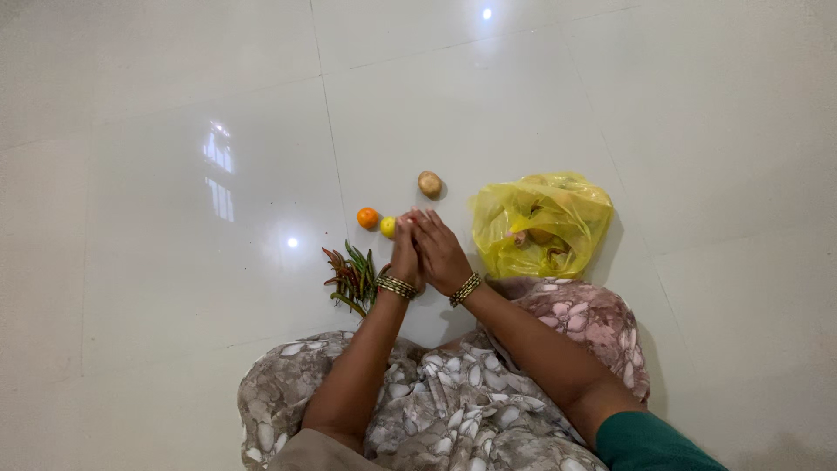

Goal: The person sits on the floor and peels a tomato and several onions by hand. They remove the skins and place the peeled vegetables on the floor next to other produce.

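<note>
I sit on a white tiled floor. My left hand (404, 253) and my right hand (438, 249) are pressed together in front of me, fingers pointing forward; nothing shows between them, but the inside is hidden. Just past the fingertips lies a small yellow lemon (388, 227), touching or nearly touching my left hand. An orange fruit (368, 217) sits to its left. A brown potato (430, 184) lies farther ahead. A pile of green and red chillies (353, 279) rests left of my left wrist.
A yellow plastic bag (540, 222) with produce inside stands open to the right of my hands, against my knee. My lap is covered by patterned brown and white cloth (453, 401). Glossy floor tiles (174, 218) surround everything.
</note>
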